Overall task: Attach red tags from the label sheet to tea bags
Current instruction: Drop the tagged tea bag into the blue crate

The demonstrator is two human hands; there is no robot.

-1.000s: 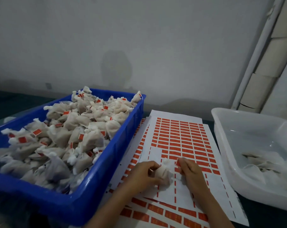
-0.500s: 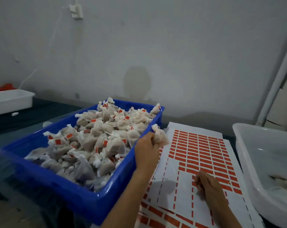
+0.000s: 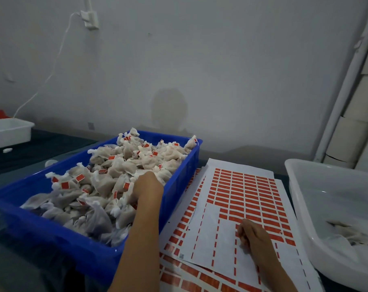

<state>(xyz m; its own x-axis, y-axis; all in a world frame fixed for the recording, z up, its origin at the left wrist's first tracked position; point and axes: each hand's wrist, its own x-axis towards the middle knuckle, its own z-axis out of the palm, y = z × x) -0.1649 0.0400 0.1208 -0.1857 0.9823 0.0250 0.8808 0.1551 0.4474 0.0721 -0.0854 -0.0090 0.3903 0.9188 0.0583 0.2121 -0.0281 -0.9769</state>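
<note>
Blue crate (image 3: 178, 192) at nine o'clock now receives the left hand (image 3: 146, 186), fingers hidden among tagged tea bags (image 3: 124, 165), grip unclear; right hand (image 3: 252, 234), curled, picks at label sheet (image 3: 242, 186), starting the next tag.

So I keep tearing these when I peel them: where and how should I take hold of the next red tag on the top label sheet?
Take the red tag at the stepped edge of the peeled area, just ahead of the right hand. Lift its lower-left corner, coming from the bare backing: that corner borders empty paper on the label sheet, so nothing crowds it there. This is a judgement from the layout.
</note>
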